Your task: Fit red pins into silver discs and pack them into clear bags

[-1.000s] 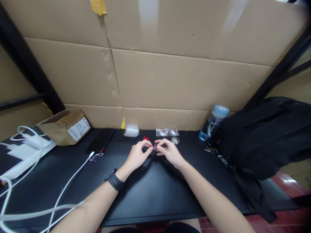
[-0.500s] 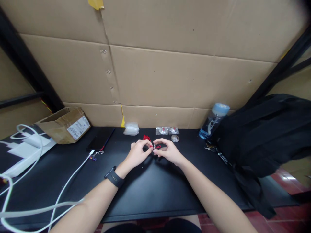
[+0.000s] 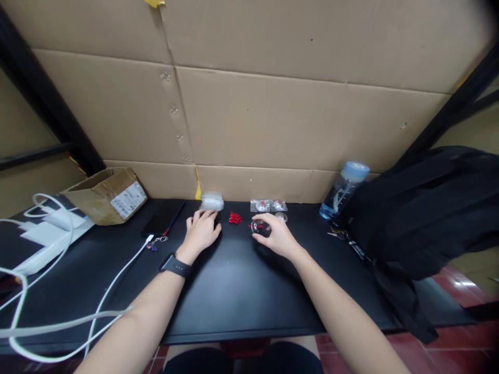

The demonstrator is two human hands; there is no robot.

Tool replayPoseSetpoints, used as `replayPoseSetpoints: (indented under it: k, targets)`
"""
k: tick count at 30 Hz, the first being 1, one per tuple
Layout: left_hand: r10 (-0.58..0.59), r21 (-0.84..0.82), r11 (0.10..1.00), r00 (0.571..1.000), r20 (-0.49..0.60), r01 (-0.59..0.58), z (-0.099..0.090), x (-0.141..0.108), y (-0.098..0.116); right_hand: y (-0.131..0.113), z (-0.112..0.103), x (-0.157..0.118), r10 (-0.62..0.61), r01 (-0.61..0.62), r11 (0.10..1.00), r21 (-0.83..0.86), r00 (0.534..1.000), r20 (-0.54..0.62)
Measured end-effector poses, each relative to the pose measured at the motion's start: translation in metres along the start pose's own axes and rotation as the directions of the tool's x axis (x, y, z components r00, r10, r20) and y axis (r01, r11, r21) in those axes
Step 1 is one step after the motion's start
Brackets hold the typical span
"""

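Note:
My right hand (image 3: 277, 236) pinches a clear round suction cup (image 3: 255, 226) by its edges, with a small red piece poking out at its middle. My left hand (image 3: 201, 232) reaches away to the left with its fingers stretched out, the tips at the near edge of a stack of clear plastic bags (image 3: 212, 200). Whether it touches them I cannot tell. Between the hands lies a small pile of red hook-like pieces (image 3: 235, 218). Just behind my right hand sits another clear suction cup (image 3: 281, 216), partly covered by the fingers. Two bagged suction cups (image 3: 268, 205) with red centres lie farther back.
A cardboard wall (image 3: 249, 119) closes off the back of the black table (image 3: 234, 306). To the left are an open cardboard box (image 3: 107, 197), a phone (image 3: 160, 221) and white cables (image 3: 99, 306). On the right stand a water bottle (image 3: 343, 192) and a black backpack (image 3: 424, 213).
My hands have parted. The left has let go and moved left to the clear bags; the right keeps the suction cup. The red pile shows fully now.

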State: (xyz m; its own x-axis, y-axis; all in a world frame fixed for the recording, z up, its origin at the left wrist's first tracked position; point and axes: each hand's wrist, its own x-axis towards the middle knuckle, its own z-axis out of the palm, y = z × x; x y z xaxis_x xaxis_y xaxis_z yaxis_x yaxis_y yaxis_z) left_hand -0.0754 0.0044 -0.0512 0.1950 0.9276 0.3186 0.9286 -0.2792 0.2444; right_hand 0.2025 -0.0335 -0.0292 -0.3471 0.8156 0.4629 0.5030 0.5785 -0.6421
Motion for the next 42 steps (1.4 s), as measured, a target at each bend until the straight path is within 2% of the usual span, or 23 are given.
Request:
replayPoseSetpoints:
  k: [4, 7, 10, 13, 15, 18, 20, 23, 29, 34, 38, 42]
  targets:
    - [0.007, 0.015, 1.000, 1.000, -0.029, -0.006, -0.007, 0.000, 0.008, 0.005, -0.006, 0.001, -0.015, 0.015, 1.000, -0.026, 1.000, -0.011]
    - [0.028, 0.010, 1.000, 0.992, -0.126, -0.027, -0.022, 0.000, 0.016, 0.008, -0.013, 0.002, -0.007, 0.007, 1.000, -0.013, 0.999, -0.037]
    - [0.167, -0.079, 0.980, 0.969, -0.183, -0.184, -0.039, -0.003, 0.028, 0.010, -0.021, 0.003, 0.046, -0.037, 0.994, 0.108, 0.995, -0.085]
    - [0.373, -0.178, 0.903, 0.919, -0.130, -0.392, -0.046, -0.012, 0.046, 0.011, -0.030, 0.004, 0.103, -0.070, 0.972, 0.226, 0.985, -0.136]
    - [0.486, -0.228, 0.847, 0.873, -0.035, -0.481, -0.042, -0.020, 0.061, 0.011, -0.036, 0.004, 0.118, -0.076, 0.968, 0.241, 0.979, -0.165]
    - [0.612, -0.339, 0.763, 0.784, 0.105, -0.550, -0.028, -0.029, 0.079, 0.012, -0.042, 0.004, 0.115, -0.079, 0.978, 0.195, 0.977, -0.178]
    - [0.642, -0.399, 0.738, 0.749, 0.164, -0.545, -0.017, -0.033, 0.085, 0.012, -0.044, 0.004, 0.100, -0.078, 0.987, 0.143, 0.982, -0.159]
    - [0.629, -0.408, 0.751, 0.750, 0.203, -0.519, -0.005, -0.034, 0.085, 0.011, -0.045, 0.003, 0.079, -0.069, 0.994, 0.083, 0.989, -0.124]
    - [0.578, -0.257, 0.812, 0.781, 0.235, -0.524, 0.002, -0.034, 0.079, 0.008, -0.051, 0.002, 0.073, -0.071, 0.997, 0.039, 0.995, -0.064]
    - [0.568, -0.251, 0.820, 0.782, 0.257, -0.514, 0.006, -0.034, 0.082, 0.008, -0.055, -0.001, 0.015, -0.009, 0.997, -0.077, 0.996, 0.083]
    - [0.553, -0.239, 0.832, 0.788, 0.270, -0.501, 0.012, -0.032, 0.083, 0.003, -0.057, -0.003, 0.067, -0.032, 0.987, -0.155, 0.972, 0.227]
    - [0.566, -0.237, 0.823, 0.780, 0.268, -0.516, 0.011, -0.029, 0.083, -0.006, -0.061, -0.005, 0.111, -0.056, 0.987, -0.151, 0.917, 0.383]
